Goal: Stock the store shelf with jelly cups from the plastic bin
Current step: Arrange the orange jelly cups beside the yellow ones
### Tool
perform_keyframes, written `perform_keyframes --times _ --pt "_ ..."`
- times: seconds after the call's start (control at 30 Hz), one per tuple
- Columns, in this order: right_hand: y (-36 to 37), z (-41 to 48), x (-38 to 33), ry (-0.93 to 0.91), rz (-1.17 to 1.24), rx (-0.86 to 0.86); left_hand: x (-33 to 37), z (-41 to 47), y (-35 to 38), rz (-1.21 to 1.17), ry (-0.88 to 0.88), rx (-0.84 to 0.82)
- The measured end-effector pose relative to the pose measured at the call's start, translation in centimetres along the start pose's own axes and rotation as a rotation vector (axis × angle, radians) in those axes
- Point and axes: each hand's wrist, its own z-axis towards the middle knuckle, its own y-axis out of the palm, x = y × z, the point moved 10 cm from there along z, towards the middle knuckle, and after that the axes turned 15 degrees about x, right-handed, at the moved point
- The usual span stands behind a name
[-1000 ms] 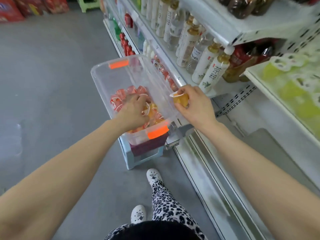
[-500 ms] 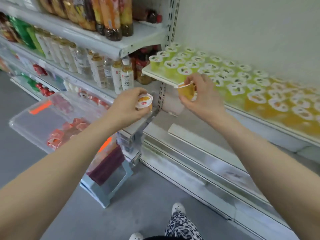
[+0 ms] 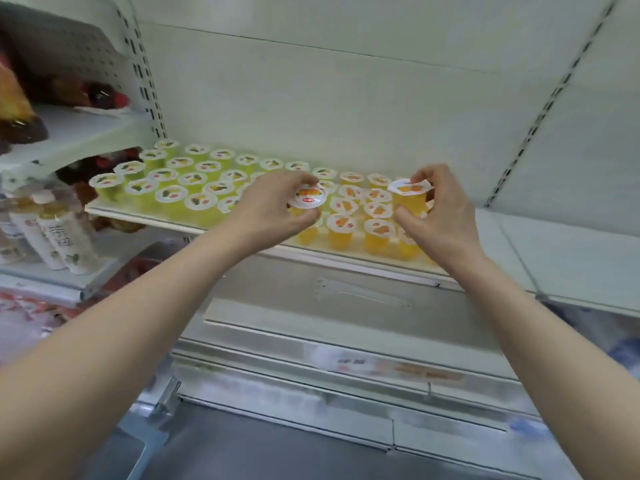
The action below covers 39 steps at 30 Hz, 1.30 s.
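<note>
orange cups (image 3: 377,233) and green cups (image 3: 166,197) already crowd the shelf (image 3: 346,263); left hand (image 3: 270,209) and right hand (image 3: 443,220) each have the grip clamped on a new cup (image 3: 307,199) over the rows, with bare shelf at three o'clock yet to fill.

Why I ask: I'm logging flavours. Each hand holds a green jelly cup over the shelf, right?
No. The head view shows the cups are orange, not green: the left hand holds the left cup and the right hand the right cup over the shelf.
</note>
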Motion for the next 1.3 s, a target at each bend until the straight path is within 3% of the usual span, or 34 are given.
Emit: perform_keyframes --times 0.23,0.37,0.53,1.07,1.3 --pt "-6.3 5.7 14.8 0.157 -0.144 -0.029 7.9 5.7 9.9 -0.052 -0.015 0.008" --pt "-5.4 6.7 21.8 0.273 -0.16 -0.116 9.9 7.4 13.6 -0.054 -0.071 0.016" --pt "-1.6 7.1 26.6 0.26 -0.124 -0.263 10.6 8.7 16.0 -0.027 -0.148 0.053" --pt "5.2 10.6 28.4 0.192 -0.077 -0.324 10.2 10.6 17.5 0.001 -0.225 0.103" --pt "5.1 10.8 28.3 -0.031 -0.207 -0.496 12.5 11.8 20.3 -0.057 -0.191 0.048"
